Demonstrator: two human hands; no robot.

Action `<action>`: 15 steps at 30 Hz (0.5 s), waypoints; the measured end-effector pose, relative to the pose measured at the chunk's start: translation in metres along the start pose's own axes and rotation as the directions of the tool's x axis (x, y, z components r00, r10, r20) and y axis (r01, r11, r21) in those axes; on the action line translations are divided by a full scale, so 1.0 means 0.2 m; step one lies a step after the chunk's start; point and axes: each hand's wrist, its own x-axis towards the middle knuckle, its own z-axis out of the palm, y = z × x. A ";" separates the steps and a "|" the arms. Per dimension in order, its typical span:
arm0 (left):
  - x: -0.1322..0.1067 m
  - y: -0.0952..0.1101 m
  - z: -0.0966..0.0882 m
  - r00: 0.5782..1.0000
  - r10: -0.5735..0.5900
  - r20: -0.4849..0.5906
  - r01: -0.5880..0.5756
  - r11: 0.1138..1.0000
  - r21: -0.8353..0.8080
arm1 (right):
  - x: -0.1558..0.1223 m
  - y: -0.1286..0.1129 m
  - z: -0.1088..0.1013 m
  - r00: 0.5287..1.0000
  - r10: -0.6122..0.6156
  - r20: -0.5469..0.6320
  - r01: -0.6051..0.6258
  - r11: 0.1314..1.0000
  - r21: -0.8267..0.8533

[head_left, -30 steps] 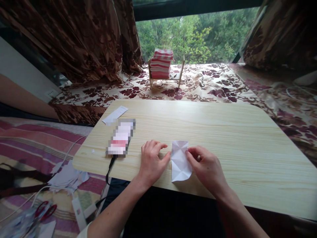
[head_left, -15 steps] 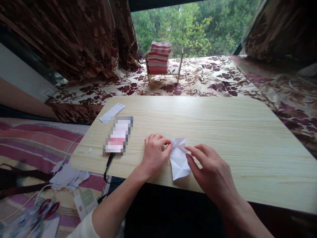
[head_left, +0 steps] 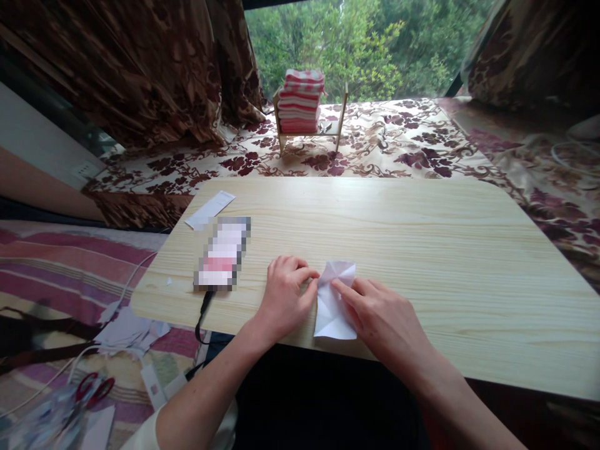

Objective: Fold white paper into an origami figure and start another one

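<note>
A creased sheet of white paper (head_left: pixel 334 315) lies near the front edge of the wooden table (head_left: pixel 445 262), between my two hands. My left hand (head_left: pixel 289 294) pinches the paper's left edge between thumb and forefinger, its other fingers curled. From the other side, my right hand (head_left: pixel 377 309) rests on the sheet with its forefinger stretched onto the upper middle, where the creases meet. The right thumb is mostly hidden behind the hand, by the paper's right edge.
Left of my hands lies a blurred phone (head_left: pixel 222 253) with a black cable (head_left: pixel 202 319). A white paper strip (head_left: pixel 210 209) is behind it. Scissors (head_left: pixel 94 389), paper scraps (head_left: pixel 129 328) and a power strip (head_left: pixel 152 386) lie below left. Folded cloths (head_left: pixel 300 103) stand on a small rack by the window.
My right hand has moved left, and its forefinger now presses on the paper's middle instead of its right edge. The paper has turned slightly and shifted left. My left hand keeps its pinch.
</note>
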 end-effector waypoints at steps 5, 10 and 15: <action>-0.07 0.01 0.00 0.997 0.057 -0.045 -0.054 0.997 0.048 | 0.00 -0.01 -0.02 0.999 0.004 0.037 -0.003 0.999 -0.036; -0.12 0.05 0.00 0.989 0.147 -0.018 -0.142 0.977 0.158 | 0.00 -0.01 -0.02 0.999 -0.008 0.032 0.009 1.000 -0.023; -0.14 0.06 0.00 0.981 0.183 0.057 -0.191 0.954 0.231 | 0.07 0.06 -0.10 0.991 -0.012 -0.130 0.013 1.000 0.003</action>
